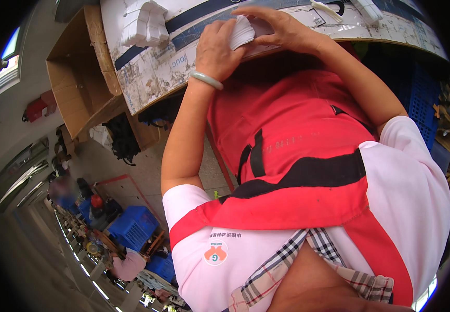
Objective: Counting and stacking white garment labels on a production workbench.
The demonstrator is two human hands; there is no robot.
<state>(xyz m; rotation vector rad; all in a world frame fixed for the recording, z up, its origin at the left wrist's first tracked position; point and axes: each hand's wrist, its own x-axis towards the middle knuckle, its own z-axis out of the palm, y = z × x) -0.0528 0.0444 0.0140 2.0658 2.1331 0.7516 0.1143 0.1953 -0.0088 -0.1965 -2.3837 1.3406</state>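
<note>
My left hand (217, 51), with a pale bangle on its wrist, is closed on a small stack of thin white pieces (242, 33) at the table's near edge. The layers fan out slightly at the visible end; whether they are cloth or paper I cannot tell. From the other side my right hand (290, 32) curves its thumb and forefinger around the same stack, gripping its edges. On the table to the left stands a larger pile of similar white folded pieces (145, 25).
The worn, tape-patched table (152, 83) runs across the top. An open cardboard box (82, 78) stands at its left end. White items (366, 10) and a dark loop (338, 8) lie at the right. Blue crates (133, 227) and people occupy the lower left; another blue crate (421, 104) stands right.
</note>
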